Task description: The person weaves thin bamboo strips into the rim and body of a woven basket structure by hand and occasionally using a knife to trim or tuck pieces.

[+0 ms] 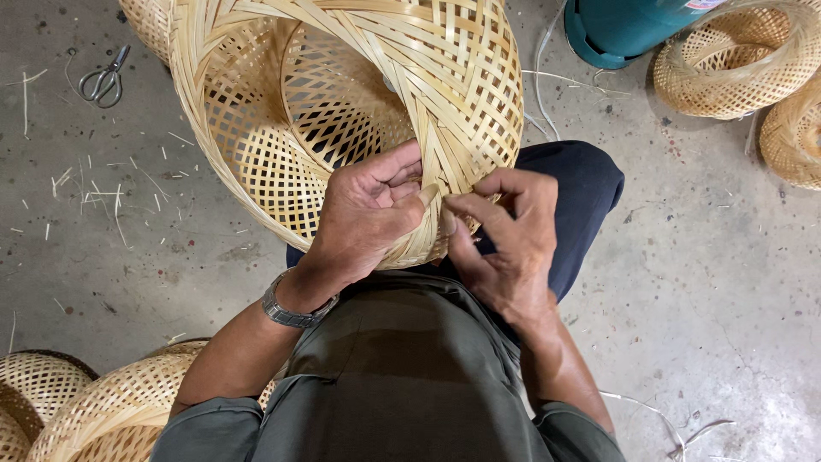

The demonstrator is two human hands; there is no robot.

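Propped on the person's lap with its mouth facing left, the woven bamboo basket (342, 111) is steadied at its near rim by the left hand (368, 214), while the right hand (505, 231) pinches a strip there.

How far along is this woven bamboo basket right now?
The basket's open lattice wall and banded rim look fully woven. Both hands, left hand and right hand, pinch a strip end at the rim. That end remains loose; whether other ends remain cannot be seen.

Basket-weaving workshop, concrete floor (727, 282), bamboo scraps (103, 197), scissors (104, 81), stacked woven baskets (735, 60)
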